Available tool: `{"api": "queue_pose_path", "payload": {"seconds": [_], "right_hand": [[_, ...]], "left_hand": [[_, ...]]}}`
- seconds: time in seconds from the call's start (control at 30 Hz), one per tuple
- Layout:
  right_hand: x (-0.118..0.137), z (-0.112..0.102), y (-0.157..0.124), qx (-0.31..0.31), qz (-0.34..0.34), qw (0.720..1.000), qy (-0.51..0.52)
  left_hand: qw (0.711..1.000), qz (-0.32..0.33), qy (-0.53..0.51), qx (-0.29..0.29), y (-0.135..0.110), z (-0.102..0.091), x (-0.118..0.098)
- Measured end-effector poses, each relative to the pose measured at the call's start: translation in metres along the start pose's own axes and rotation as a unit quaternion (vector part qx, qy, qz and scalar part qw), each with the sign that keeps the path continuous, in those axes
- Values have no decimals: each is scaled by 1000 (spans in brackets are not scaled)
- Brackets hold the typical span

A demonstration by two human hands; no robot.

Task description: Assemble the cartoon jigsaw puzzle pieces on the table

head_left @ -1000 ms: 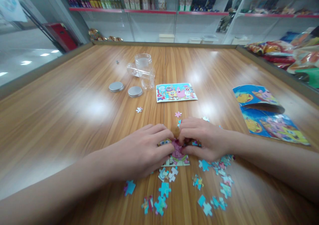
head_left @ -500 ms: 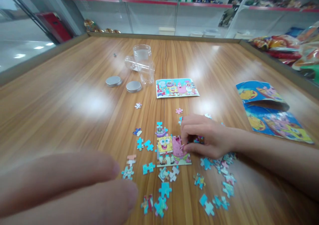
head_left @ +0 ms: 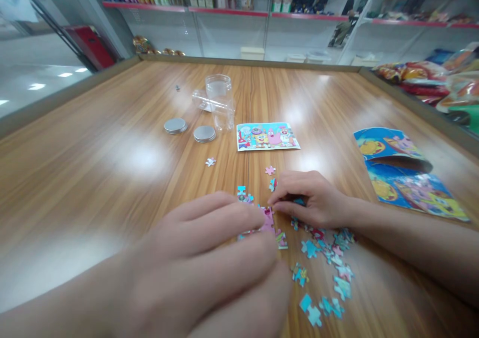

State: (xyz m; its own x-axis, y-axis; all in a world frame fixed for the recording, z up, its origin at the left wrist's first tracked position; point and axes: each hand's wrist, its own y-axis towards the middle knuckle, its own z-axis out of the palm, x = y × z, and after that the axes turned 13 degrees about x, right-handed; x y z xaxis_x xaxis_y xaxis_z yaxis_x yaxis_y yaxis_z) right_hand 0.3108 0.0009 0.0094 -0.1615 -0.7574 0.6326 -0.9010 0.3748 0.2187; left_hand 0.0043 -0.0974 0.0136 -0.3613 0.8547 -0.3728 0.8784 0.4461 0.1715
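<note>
A partly joined jigsaw puzzle [head_left: 267, 220], with a pink cartoon figure showing, lies on the wooden table. My left hand [head_left: 194, 258] reaches across it from the left, fingers stretched out and slightly bent, fingertips over the pink part; its thumb is out of sight. This hand covers most of the puzzle. At the puzzle's upper right edge my right hand [head_left: 312, 200] has thumb and index finger pinched on a puzzle piece, mostly hidden by the fingertips. Loose puzzle pieces [head_left: 310, 248] are scattered below and right of it. A pink piece [head_left: 270, 170] lies above.
Behind the puzzle is a picture card [head_left: 267, 137] of the cartoon figures. Clear plastic jars [head_left: 219, 91] and two silver lids [head_left: 204, 134] stand farther back. To the right lies a blue printed sleeve [head_left: 407, 173]. Snack bags [head_left: 422, 76] sit beyond the table's raised edge.
My left hand has moved right and forward from the lower left, over the puzzle. My right hand has shifted slightly up and left. The view has tilted up slightly.
</note>
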Motion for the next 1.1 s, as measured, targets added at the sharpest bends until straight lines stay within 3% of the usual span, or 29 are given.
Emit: {"api": "queue_pose_path", "payload": {"seconds": [0.1, 0.17, 0.3, 0.5, 0.7, 1.1], "right_hand": [[-1, 1, 1, -23, 7, 1000, 4], [-1, 1, 1, -33, 9, 999, 4], [-1, 3, 1, -36, 39, 999, 2], [3, 4, 0, -54, 43, 997, -37], [2, -2, -4, 47, 26, 998, -39], [3, -1, -2, 44, 66, 995, -53]], "left_hand": [[992, -3, 93, 79, 61, -19, 0], [990, -2, 82, 119, 77, -17, 2], [990, -10, 64, 128, 73, -9, 9], [988, -11, 63, 138, 69, -12, 8], [982, -30, 67, 176, 69, -13, 10], [982, -24, 65, 173, 67, -13, 10]]}}
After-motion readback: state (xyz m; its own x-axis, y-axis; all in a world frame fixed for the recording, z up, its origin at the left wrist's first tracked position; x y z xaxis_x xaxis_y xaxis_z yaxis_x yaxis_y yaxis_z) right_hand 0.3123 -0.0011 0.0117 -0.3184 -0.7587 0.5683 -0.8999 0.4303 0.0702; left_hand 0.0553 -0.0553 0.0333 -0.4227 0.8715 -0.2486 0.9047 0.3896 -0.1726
